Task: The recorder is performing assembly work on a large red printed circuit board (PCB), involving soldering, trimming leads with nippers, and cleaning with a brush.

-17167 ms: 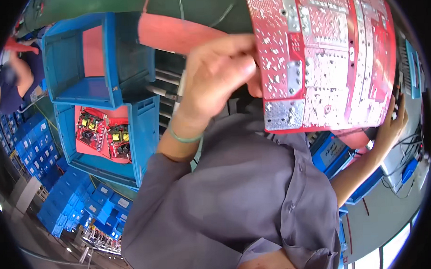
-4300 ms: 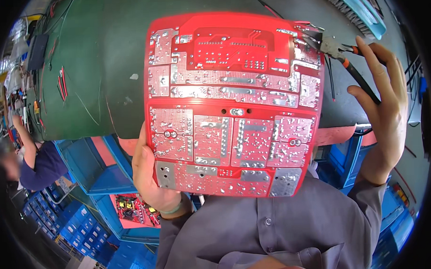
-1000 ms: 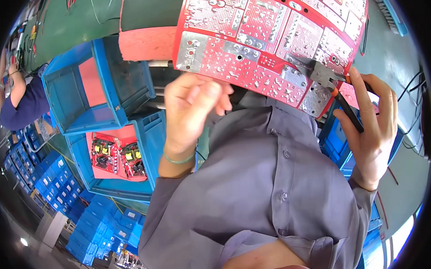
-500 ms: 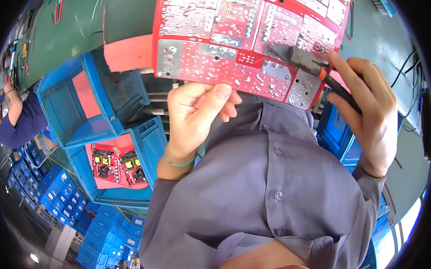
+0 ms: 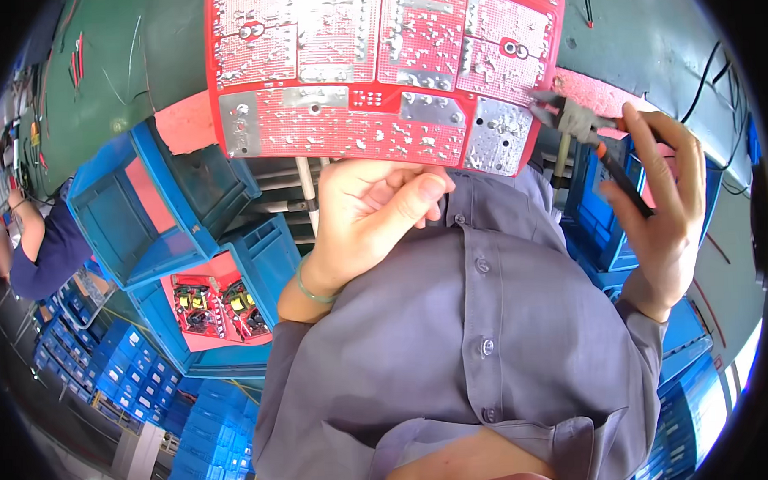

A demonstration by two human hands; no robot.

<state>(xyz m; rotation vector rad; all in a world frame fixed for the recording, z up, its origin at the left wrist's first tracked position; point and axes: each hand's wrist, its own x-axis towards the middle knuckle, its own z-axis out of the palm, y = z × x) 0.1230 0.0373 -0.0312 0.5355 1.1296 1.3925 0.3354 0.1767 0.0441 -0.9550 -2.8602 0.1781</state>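
A large red circuit board lies solder side up at the top of the view, covered with silvery solder points and bare metal patches. Just below its near edge is my left hand, fingers curled and thumb folded over them, with nothing visible inside. Whether its knuckles touch the board I cannot tell. My right hand grips a pair of side cutters with dark, orange-marked handles. The tips of their jaws overlap the board's right edge, near a metal patch; contact is unclear.
Pink foam shows beside the board on the green bench. Blue bins stand at the left, one holding red boards with components. Black cables hang at the right. Another person works at far left.
The board sits farther left and higher in view. My left thumb has come off its near edge. The cutters have gone from over the board's right part to its right edge.
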